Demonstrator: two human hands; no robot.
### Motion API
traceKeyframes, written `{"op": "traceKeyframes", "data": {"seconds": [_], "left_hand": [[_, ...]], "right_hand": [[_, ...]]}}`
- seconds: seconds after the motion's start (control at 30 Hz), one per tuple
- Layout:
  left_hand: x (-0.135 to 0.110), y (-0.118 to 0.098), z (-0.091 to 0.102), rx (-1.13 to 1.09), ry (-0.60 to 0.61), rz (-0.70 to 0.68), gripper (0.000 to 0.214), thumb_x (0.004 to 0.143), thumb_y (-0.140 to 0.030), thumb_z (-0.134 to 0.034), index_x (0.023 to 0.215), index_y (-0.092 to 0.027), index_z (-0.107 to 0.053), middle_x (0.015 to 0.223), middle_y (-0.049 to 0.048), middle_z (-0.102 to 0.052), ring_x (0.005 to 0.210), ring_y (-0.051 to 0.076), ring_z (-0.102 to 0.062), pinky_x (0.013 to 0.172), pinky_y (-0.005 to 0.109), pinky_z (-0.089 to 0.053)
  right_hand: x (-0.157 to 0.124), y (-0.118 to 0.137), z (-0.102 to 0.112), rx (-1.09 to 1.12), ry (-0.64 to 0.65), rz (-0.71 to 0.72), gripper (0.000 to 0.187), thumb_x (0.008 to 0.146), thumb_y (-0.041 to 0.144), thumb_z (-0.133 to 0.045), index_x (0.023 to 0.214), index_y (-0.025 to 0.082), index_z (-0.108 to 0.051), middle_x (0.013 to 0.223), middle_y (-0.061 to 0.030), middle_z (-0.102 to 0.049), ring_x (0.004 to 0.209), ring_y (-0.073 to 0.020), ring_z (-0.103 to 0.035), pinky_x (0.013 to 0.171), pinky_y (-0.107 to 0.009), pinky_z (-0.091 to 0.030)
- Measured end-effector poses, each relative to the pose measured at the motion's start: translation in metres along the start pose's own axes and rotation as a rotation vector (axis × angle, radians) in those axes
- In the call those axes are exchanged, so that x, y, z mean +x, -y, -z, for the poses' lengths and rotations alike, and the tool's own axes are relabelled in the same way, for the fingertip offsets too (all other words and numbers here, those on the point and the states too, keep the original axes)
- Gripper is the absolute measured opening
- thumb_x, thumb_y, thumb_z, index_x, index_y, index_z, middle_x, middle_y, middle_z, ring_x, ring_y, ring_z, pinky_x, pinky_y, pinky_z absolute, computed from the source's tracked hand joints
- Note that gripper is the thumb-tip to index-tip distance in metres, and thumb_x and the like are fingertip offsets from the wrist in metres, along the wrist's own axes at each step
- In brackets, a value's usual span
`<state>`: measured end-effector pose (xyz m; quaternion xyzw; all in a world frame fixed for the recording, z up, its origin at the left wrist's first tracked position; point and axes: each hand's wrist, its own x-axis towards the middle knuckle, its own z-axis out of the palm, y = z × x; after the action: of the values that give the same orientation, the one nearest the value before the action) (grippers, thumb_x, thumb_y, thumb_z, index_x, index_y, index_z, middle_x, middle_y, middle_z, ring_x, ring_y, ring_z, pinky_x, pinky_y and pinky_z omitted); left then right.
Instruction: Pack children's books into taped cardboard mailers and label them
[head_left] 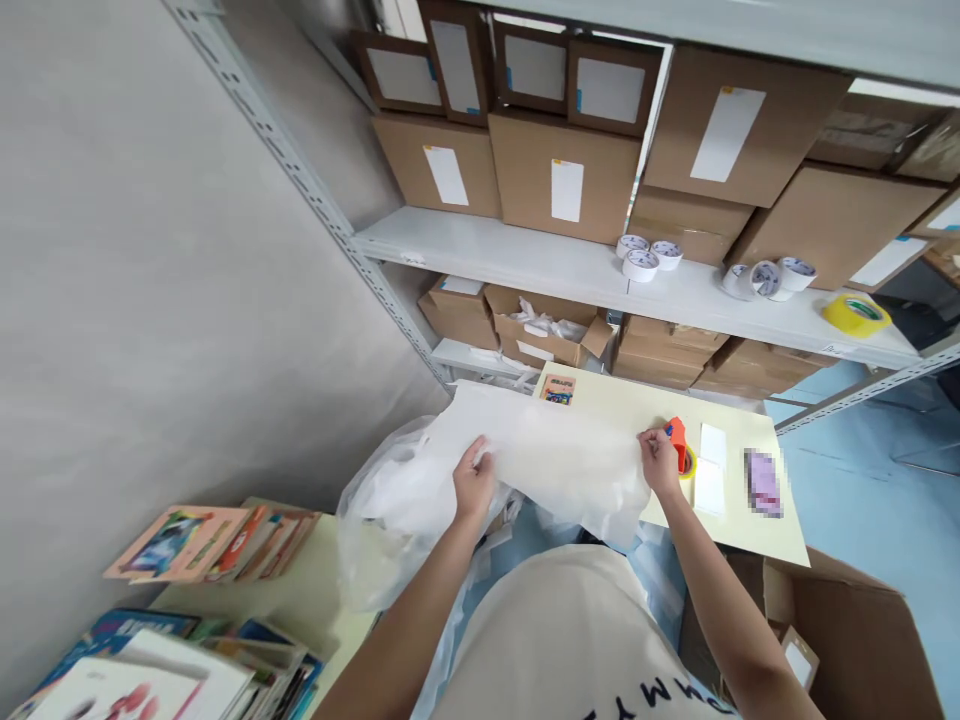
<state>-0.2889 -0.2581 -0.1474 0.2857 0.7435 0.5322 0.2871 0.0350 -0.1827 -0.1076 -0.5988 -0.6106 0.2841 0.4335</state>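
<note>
Head view: below the shelf (525, 262) of boxes (562, 175), the table (750, 538) carries a white sheet (562, 460), perhaps a bag. Fingers of the left hand (474, 485) and right hand (660, 462) are clamped on its near edge, the right just beside an orange dispenser (677, 437).

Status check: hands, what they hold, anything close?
Left hand and right hand both gripping white plastic bag, spread over table edge. Orange tape dispenser tight beside right hand.
</note>
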Motion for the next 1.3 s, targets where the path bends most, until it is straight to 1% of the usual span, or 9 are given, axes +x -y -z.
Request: {"op": "traceKeyframes", "data": {"seconds": [0.2, 0.4, 0.5, 0.6, 0.77, 0.87, 1.03, 1.13, 1.3], "left_hand": [[0.006, 0.034, -0.045, 0.441, 0.046, 0.050, 0.052, 0.082, -0.028, -0.057, 0.131, -0.010, -0.055, 0.136, 0.0164, -0.058, 0.130, 0.028, -0.051, 0.114, 0.040, -0.037], [-0.003, 0.059, -0.081, 0.735, 0.253, 0.190, 0.068, 0.076, -0.034, -0.061, 0.136, -0.006, -0.043, 0.140, 0.0220, -0.051, 0.136, 0.033, -0.043, 0.113, 0.040, -0.036], [-0.011, 0.067, -0.094, 0.775, 0.296, 0.231, 0.081, 0.068, -0.037, -0.068, 0.138, -0.008, -0.039, 0.144, 0.0238, -0.045, 0.141, 0.038, -0.034, 0.112, 0.047, -0.034], [-0.018, 0.068, -0.102, 0.822, 0.311, 0.311, 0.098, 0.061, -0.043, -0.073, 0.144, -0.010, -0.032, 0.156, 0.0294, -0.023, 0.146, 0.047, -0.012, 0.111, 0.060, -0.027], [-0.031, 0.046, -0.114, 1.010, 0.284, 0.444, 0.109, 0.066, -0.052, -0.070, 0.154, -0.018, -0.014, 0.158, 0.0281, 0.019, 0.142, 0.054, 0.015, 0.097, 0.081, -0.016], [-0.032, 0.026, -0.124, 1.132, 0.305, 0.181, 0.102, 0.076, -0.050, -0.062, 0.155, -0.017, -0.007, 0.159, 0.0260, 0.018, 0.144, 0.048, 0.016, 0.104, 0.077, -0.010], [-0.002, 0.014, -0.145, 1.299, 0.700, -0.199, 0.090, 0.080, -0.040, -0.064, 0.154, -0.016, -0.020, 0.163, 0.0217, 0.002, 0.150, 0.038, 0.005, 0.116, 0.061, -0.008], [0.016, 0.026, -0.149, 1.369, 0.817, -0.144, 0.100, 0.073, -0.042, -0.072, 0.154, -0.014, -0.019, 0.162, 0.0244, 0.002, 0.149, 0.040, 0.001, 0.116, 0.060, -0.012], [0.016, 0.046, -0.140, 1.319, 0.837, 0.033, 0.104, 0.074, -0.049, -0.070, 0.156, -0.022, -0.011, 0.163, 0.0221, 0.005, 0.149, 0.042, -0.001, 0.110, 0.064, -0.022]], "right_hand": [[0.041, -0.039, 0.002, -0.485, 0.408, 0.113, 0.037, 0.088, 0.007, -0.037, 0.099, 0.018, -0.071, 0.109, -0.0108, -0.068, 0.097, -0.0200, -0.066, 0.087, -0.033, -0.052], [0.060, -0.071, -0.015, -0.747, 0.710, 0.035, 0.042, 0.087, 0.011, -0.050, 0.127, 0.016, -0.062, 0.139, -0.0152, -0.055, 0.124, -0.0266, -0.052, 0.102, -0.037, -0.044], [0.058, -0.087, -0.018, -0.787, 0.808, -0.023, 0.067, 0.080, 0.013, -0.061, 0.144, 0.016, -0.044, 0.157, -0.0163, -0.032, 0.142, -0.0314, -0.033, 0.110, -0.044, -0.036], [0.050, -0.096, -0.019, -0.810, 0.819, -0.040, 0.078, 0.080, 0.011, -0.058, 0.152, 0.012, -0.028, 0.163, -0.0166, -0.010, 0.150, -0.0322, -0.011, 0.116, -0.048, -0.026], [0.031, -0.084, -0.038, -0.636, 0.703, -0.012, 0.071, 0.088, 0.017, -0.050, 0.153, 0.010, -0.023, 0.162, -0.0174, -0.010, 0.151, -0.0308, -0.011, 0.117, -0.048, -0.024], [0.013, -0.074, -0.058, -0.557, 0.803, -0.079, 0.079, 0.087, 0.030, -0.058, 0.154, 0.010, -0.020, 0.162, -0.0193, -0.006, 0.151, -0.0321, -0.007, 0.118, -0.048, -0.022], [-0.009, -0.089, -0.072, -0.664, 0.937, -0.253, 0.109, 0.072, 0.038, -0.079, 0.155, 0.012, -0.014, 0.162, -0.0228, 0.001, 0.150, -0.0372, 0.000, 0.118, -0.053, -0.013], [-0.010, -0.110, -0.063, -0.699, 0.937, -0.224, 0.112, 0.067, 0.034, -0.083, 0.155, 0.016, -0.016, 0.162, -0.0211, -0.001, 0.151, -0.0342, -0.002, 0.119, -0.050, -0.012], [-0.006, -0.135, -0.048, -0.723, 0.899, -0.178, 0.115, 0.065, 0.038, -0.085, 0.155, 0.023, -0.016, 0.163, -0.0198, -0.001, 0.150, -0.0350, -0.006, 0.117, -0.052, -0.015]]}}
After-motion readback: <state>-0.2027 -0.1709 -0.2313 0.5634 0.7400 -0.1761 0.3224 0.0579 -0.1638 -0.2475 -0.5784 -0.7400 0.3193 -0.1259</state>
